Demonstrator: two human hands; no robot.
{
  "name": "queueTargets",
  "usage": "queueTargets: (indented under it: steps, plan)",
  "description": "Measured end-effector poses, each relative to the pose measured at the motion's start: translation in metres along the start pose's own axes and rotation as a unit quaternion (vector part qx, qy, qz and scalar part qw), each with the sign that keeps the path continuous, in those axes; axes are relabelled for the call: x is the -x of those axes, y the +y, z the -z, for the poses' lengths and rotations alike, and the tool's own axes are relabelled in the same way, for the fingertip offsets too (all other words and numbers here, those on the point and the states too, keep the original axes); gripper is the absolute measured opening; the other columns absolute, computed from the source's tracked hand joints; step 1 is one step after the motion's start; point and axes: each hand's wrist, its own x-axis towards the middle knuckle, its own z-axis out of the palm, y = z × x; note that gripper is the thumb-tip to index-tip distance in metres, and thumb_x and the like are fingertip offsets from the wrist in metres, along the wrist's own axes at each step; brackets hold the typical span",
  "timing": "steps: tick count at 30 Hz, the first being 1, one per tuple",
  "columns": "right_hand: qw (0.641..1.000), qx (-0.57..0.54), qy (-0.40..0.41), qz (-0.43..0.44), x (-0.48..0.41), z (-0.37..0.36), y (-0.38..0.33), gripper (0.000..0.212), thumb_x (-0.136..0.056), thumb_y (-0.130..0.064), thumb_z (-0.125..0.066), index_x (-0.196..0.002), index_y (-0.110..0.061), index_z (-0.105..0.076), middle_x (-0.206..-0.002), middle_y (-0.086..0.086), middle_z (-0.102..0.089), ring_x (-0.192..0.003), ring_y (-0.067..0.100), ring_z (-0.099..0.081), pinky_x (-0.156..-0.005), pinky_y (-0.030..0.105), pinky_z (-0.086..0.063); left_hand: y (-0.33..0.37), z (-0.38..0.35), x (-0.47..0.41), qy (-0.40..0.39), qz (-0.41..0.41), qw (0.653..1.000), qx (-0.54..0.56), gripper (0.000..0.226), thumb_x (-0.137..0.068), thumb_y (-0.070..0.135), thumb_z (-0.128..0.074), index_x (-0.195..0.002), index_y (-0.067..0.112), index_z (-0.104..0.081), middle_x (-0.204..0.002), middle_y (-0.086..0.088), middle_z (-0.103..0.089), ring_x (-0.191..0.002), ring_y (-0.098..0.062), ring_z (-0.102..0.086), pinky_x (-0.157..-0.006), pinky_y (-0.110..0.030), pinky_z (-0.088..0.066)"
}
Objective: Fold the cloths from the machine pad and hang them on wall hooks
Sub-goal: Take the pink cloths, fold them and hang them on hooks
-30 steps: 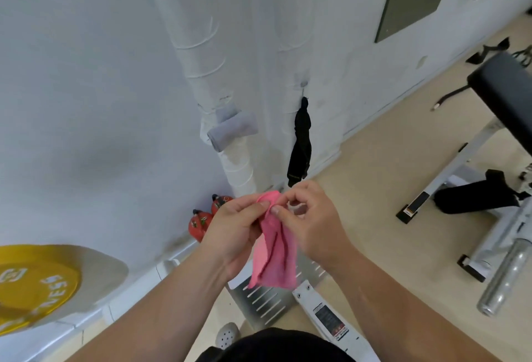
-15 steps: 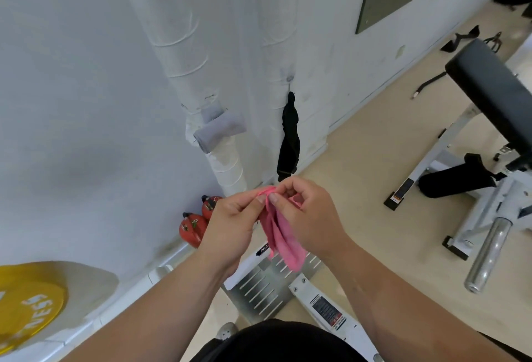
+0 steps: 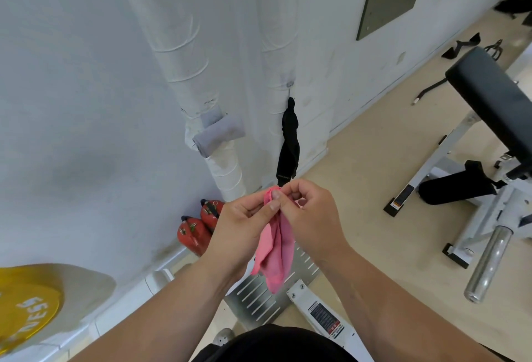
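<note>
A pink cloth [image 3: 275, 249] hangs folded and bunched from between my two hands, in front of my chest. My left hand [image 3: 241, 226] pinches its top edge with thumb and fingers. My right hand [image 3: 309, 217] pinches the same top edge from the other side. On the white wall ahead, a black cloth [image 3: 289, 142] hangs from a small hook [image 3: 290, 85]. A grey cloth [image 3: 218, 135] rests rolled on a bracket of the wrapped pipe [image 3: 184, 53].
Two red extinguishers [image 3: 198, 226] stand at the wall base. A slotted metal footplate [image 3: 264, 295] lies below my hands. At right is a bench with a black pad [image 3: 495, 96] and a chrome bar [image 3: 486, 263]. A yellow weight plate [image 3: 26, 312] sits at lower left.
My hands kept working the cloth's top edge close together. The cloth hangs longer and straighter now than half a second ago. The camera view shifted slightly.
</note>
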Motion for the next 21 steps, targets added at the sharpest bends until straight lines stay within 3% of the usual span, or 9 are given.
queueTargets:
  steps: [2, 5, 8, 11, 16, 19, 21]
  plan:
    - [1.000, 0.011, -0.001, 0.008, -0.001, 0.003, 0.000, 0.012, -0.088, -0.020, -0.076, -0.077, -0.017, -0.072, -0.069, -0.007, -0.067, -0.063, 0.004, -0.059, -0.061, 0.014, -0.044, 0.000, 0.000, -0.001, 0.011, -0.002, 1.000, -0.011, 0.025, -0.102, 0.002, -0.051, -0.120, -0.003, -0.068, -0.051, 0.012, -0.061, -0.043, 0.005, -0.054, -0.047, -0.004, -0.040]
    - [1.000, 0.009, -0.008, 0.007, -0.003, 0.007, 0.000, 0.012, -0.086, -0.025, -0.076, -0.077, -0.020, -0.071, -0.068, -0.006, -0.064, -0.062, 0.011, -0.059, -0.057, 0.026, -0.049, -0.002, 0.000, -0.005, 0.044, -0.003, 0.998, -0.048, 0.025, -0.105, 0.005, -0.047, -0.108, 0.003, -0.072, -0.049, 0.012, -0.060, -0.040, 0.002, -0.053, -0.043, -0.006, -0.039]
    - [0.999, 0.019, -0.031, 0.033, -0.007, 0.009, -0.002, 0.013, -0.087, -0.021, -0.077, -0.078, -0.018, -0.069, -0.065, 0.001, -0.062, -0.061, 0.017, -0.056, -0.059, 0.023, -0.047, -0.001, 0.001, -0.017, 0.081, -0.027, 0.989, -0.121, 0.028, -0.106, 0.011, -0.046, -0.094, 0.009, -0.071, -0.050, 0.010, -0.061, -0.038, -0.001, -0.053, -0.040, -0.010, -0.038]
    - [0.991, 0.058, -0.080, 0.086, -0.009, 0.013, 0.000, 0.012, -0.088, -0.021, -0.076, -0.081, -0.017, -0.067, -0.066, 0.004, -0.061, -0.061, 0.015, -0.052, -0.061, 0.024, -0.043, 0.000, 0.007, -0.035, 0.119, -0.077, 0.971, -0.192, 0.028, -0.107, 0.015, -0.042, -0.088, 0.010, -0.063, -0.060, 0.004, -0.058, -0.050, -0.009, -0.050, -0.048, -0.019, -0.043]
    - [0.948, 0.246, -0.165, 0.120, -0.015, 0.036, 0.029, 0.035, -0.082, -0.040, -0.077, -0.068, -0.017, -0.054, -0.068, 0.008, -0.052, -0.074, 0.021, -0.047, -0.069, 0.035, -0.039, 0.015, 0.029, -0.063, 0.181, -0.142, 0.943, -0.242, 0.028, -0.107, 0.022, -0.036, -0.088, 0.019, -0.056, -0.069, 0.007, -0.044, -0.063, -0.010, -0.039, -0.062, -0.029, -0.037]
    - [0.899, 0.347, -0.197, 0.180, -0.020, 0.055, 0.055, 0.048, -0.079, -0.056, -0.063, -0.065, -0.010, -0.055, -0.064, 0.009, -0.053, -0.069, 0.024, -0.047, -0.069, 0.035, -0.037, 0.024, 0.048, -0.076, 0.206, -0.153, 0.932, -0.254, 0.031, -0.106, 0.019, -0.034, -0.083, 0.022, -0.054, -0.071, 0.004, -0.043, -0.065, -0.011, -0.039, -0.062, -0.029, -0.036]
    - [0.867, 0.400, -0.210, 0.209, -0.023, 0.069, 0.067, 0.048, -0.080, -0.060, -0.058, -0.064, -0.015, -0.054, -0.065, 0.002, -0.054, -0.075, 0.019, -0.047, -0.079, 0.036, -0.038, 0.025, 0.060, -0.081, 0.210, -0.154, 0.924, -0.279, 0.028, -0.105, 0.016, -0.033, -0.087, 0.016, -0.054, -0.072, 0.004, -0.043, -0.065, -0.011, -0.040, -0.062, -0.029, -0.036]
